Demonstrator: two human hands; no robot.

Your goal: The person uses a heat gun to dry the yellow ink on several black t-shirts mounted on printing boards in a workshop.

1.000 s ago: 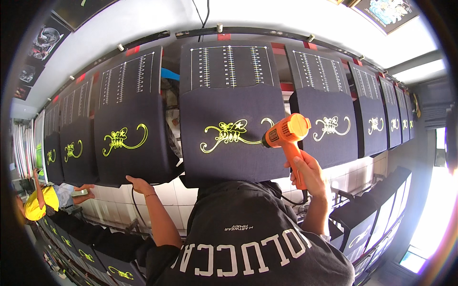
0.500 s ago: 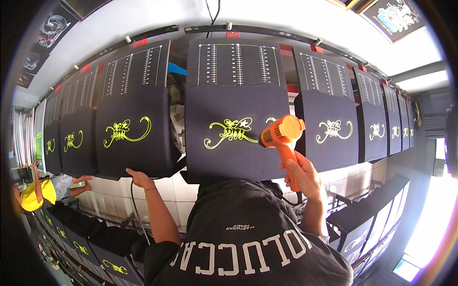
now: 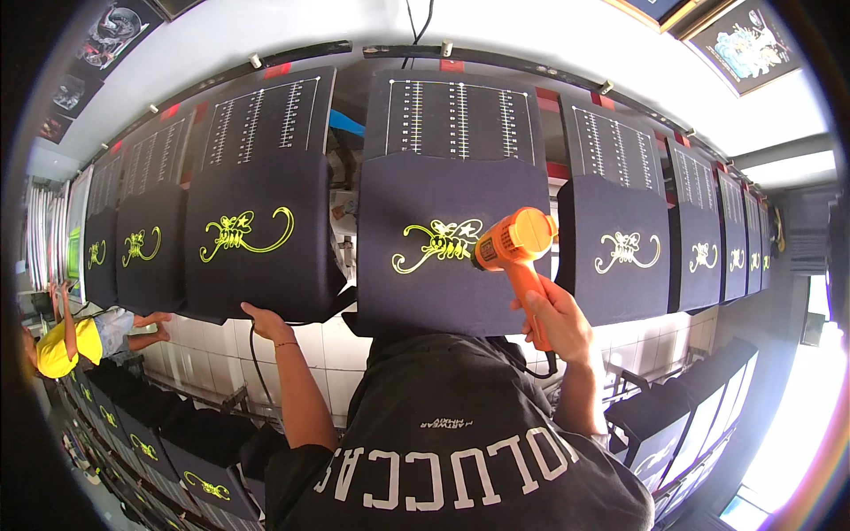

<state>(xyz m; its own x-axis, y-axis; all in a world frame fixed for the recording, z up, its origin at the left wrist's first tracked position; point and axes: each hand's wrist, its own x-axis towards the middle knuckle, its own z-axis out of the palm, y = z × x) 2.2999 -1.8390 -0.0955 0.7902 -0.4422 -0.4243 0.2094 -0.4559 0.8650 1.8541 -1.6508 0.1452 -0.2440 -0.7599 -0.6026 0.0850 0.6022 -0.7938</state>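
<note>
My right hand (image 3: 560, 323) is wrapped round the handle of an orange heat gun (image 3: 522, 243). Its dark nozzle points left and covers the right part of a yellow-green line print (image 3: 438, 243) with a star. That print is on black fabric (image 3: 443, 305) stretched over the board in front of me. At the near edge of the neighbouring left board (image 3: 257, 292), my left hand (image 3: 266, 323) is closed, with a black cord (image 3: 258, 363) running down from it. Its fingertips are partly hidden. A similar print (image 3: 243, 234) shows on that left board.
More fabric-covered boards (image 3: 627, 283) stretch away on both sides, bearing similar prints. Behind me is another row of boards (image 3: 208, 451). A dark rail (image 3: 496, 58) runs along the far side. A person in a yellow top (image 3: 71, 350) is at the far left.
The heat gun has shifted slightly left and now covers the print's right curl. My view has turned a little, so the boards sit further right. My left hand stays near the left board's edge.
</note>
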